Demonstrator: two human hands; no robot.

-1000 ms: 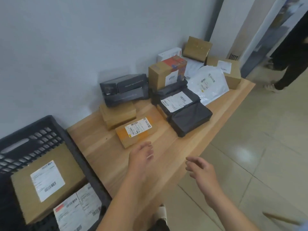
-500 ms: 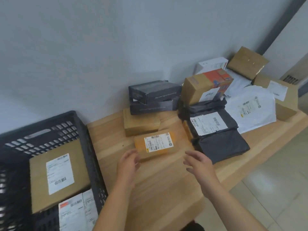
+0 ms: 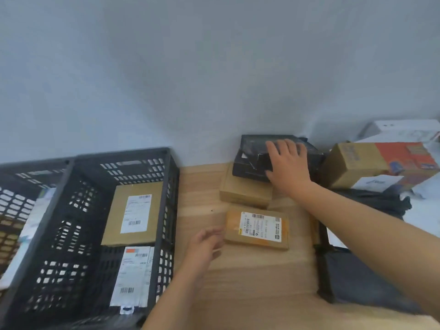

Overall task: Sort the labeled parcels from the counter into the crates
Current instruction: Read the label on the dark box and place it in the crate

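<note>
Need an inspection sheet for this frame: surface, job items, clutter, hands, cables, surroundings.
Surface: wooden counter, parcels along the wall and to the right.
Job's things: labelled brown parcel lies flat; plain brown box behind it; black boxes stacked at the wall; tan and orange box and black poly bags on the right. Black crate holds a labelled brown box and a white mailer; second crate further left.
Clutter: nothing seen.
Hands: right hand spread on the top black box; left hand loosely curled beside the labelled brown parcel, contact unclear.
Cables: nothing seen.
Surroundings: grey wall.
</note>
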